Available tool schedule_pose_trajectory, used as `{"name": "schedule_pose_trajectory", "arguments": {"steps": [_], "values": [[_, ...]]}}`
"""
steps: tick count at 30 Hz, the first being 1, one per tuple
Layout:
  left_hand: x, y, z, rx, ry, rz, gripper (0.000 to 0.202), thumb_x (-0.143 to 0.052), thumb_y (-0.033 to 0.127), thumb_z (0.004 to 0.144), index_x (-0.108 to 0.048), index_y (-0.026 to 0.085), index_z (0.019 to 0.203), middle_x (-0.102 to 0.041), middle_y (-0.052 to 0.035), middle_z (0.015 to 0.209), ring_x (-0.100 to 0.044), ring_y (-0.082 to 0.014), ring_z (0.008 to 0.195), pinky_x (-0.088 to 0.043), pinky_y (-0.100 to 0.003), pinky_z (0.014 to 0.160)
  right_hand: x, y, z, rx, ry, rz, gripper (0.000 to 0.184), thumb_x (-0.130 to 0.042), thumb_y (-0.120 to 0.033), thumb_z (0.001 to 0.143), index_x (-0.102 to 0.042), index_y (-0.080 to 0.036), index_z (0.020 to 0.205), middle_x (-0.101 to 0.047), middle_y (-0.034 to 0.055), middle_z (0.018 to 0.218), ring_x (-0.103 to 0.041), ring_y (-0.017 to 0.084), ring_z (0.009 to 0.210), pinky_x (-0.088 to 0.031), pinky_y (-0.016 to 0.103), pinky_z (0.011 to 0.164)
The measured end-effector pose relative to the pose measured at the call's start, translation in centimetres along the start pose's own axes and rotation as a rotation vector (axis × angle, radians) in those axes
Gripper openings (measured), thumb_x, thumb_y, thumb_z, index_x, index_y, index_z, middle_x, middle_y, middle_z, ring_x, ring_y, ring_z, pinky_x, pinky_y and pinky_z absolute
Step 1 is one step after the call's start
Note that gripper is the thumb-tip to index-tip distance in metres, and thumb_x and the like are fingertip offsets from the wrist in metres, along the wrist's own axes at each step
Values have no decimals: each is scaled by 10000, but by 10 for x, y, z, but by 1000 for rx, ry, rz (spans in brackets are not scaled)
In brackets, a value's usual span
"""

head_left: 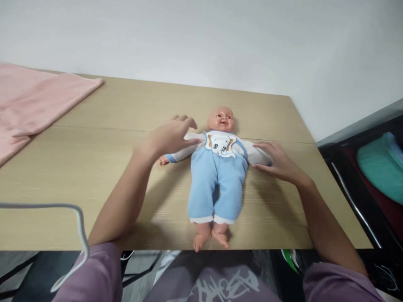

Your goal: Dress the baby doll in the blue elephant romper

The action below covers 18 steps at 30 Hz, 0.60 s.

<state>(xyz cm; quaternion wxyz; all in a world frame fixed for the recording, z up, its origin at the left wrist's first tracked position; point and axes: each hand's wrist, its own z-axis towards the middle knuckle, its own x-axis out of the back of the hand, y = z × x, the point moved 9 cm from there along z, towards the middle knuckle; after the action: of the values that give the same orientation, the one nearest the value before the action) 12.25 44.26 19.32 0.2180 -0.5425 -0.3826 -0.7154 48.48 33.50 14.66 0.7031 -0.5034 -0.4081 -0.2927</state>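
Doll (217,165) face-up on counter (94,180)

The doll lies on its back, its feet (201,240) at the near edge and its head (221,119) towards the wall (201,42). The left hand (172,136) is wide, thumb and fingers apart, at one white sleeve (181,155). The right hand (278,161) is wide too, thumb and fingers parted around the other sleeve (257,155); whether either presses down, I cannot tell. A pink cloth (37,96) lies well apart, leftward.

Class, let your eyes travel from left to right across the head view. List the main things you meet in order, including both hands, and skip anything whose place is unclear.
Pink cloth, left hand, doll's head, right hand, teal object.
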Motion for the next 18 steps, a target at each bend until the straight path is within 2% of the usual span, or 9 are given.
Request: {"name": "schedule_pose_trajectory", "arguments": {"steps": [2, 4, 6, 7, 10, 13, 15, 18], "values": [[-15, 53, 12, -173, 78, -37, 547, -626, 692, 1088, -683, 284, 1447, -706, -141, 1505, -580, -381, 1468, -498, -514, 1222, -2, 14, -21, -60, 34, 63, 755, -827, -746, 943, -680, -318, 1548, -736, 169, 1528, -667, 473, 1447, -576, 666, 1222], [-37, 102, 28, -310, 99, -37, 489, -629, 618, 1118, -688, 260, 1445, -693, -147, 1515, -572, -377, 1478, -466, -519, 1256, -6, 28, -34, -143, 90, 146, 745, -843, -725, 931, -692, -276, 1507, -765, 195, 1468, -725, 473, 1359, -638, 650, 1129], [-59, 137, 44, -374, 64, 6, 476, -632, 553, 1135, -694, 192, 1438, -699, -175, 1494, -590, -386, 1448, -438, -534, 1274, -13, 40, -41, -215, 144, 249, 749, -883, -716, 889, -705, -245, 1443, -802, 197, 1369, -786, 441, 1223, -689, 597, 1009], [-69, 148, 52, -368, 27, 37, 479, -640, 515, 1135, -693, 152, 1443, -704, -200, 1481, -598, -397, 1435, -439, -542, 1263, -15, 43, -42, -240, 171, 293, 749, -907, -711, 862, -710, -239, 1409, -813, 189, 1327, -802, 416, 1165, -698, 565, 969], [-82, 158, 66, -305, -46, 100, 443, -665, 419, 1122, -711, 83, 1405, -730, -244, 1417, -623, -418, 1380, -463, -545, 1199, -9, 49, -42, -269, 306, 367, 739, -970, -691, 785, -704, -242, 1309, -812, 166, 1294, -803, 360, 1116, -686, 514, 982], [-79, 152, 69, -282, -8, 77, 334, -679, 376, 1114, -749, 113, 1305, -768, -225, 1315, -638, -412, 1304, -476, -531, 1137, 5, 47, -36, -247, 441, 426, 751, -995, -679, 746, -656, -261, 1270, -782, 161, 1357, -781, 358, 1194, -654, 525, 1080], [-75, 148, 68, -311, 40, 25, 276, -666, 375, 1121, -758, 147, 1247, -781, -204, 1252, -641, -397, 1243, -484, -514, 1096, 11, 42, -27, -226, 463, 489, 797, -995, -690, 728, -612, -280, 1294, -754, 161, 1406, -765, 371, 1271, -640, 539, 1128], [-72, 149, 62, -426, 69, -97, 273, -594, 401, 1155, -751, 187, 1218, -777, -179, 1212, -650, -364, 1170, -499, -485, 1066, 15, 28, -5, -220, 449, 572, 897, -980, -730, 696, -554, -299, 1356, -690, 170, 1515, -718, 388, 1396, -625, 537, 1178]]}}
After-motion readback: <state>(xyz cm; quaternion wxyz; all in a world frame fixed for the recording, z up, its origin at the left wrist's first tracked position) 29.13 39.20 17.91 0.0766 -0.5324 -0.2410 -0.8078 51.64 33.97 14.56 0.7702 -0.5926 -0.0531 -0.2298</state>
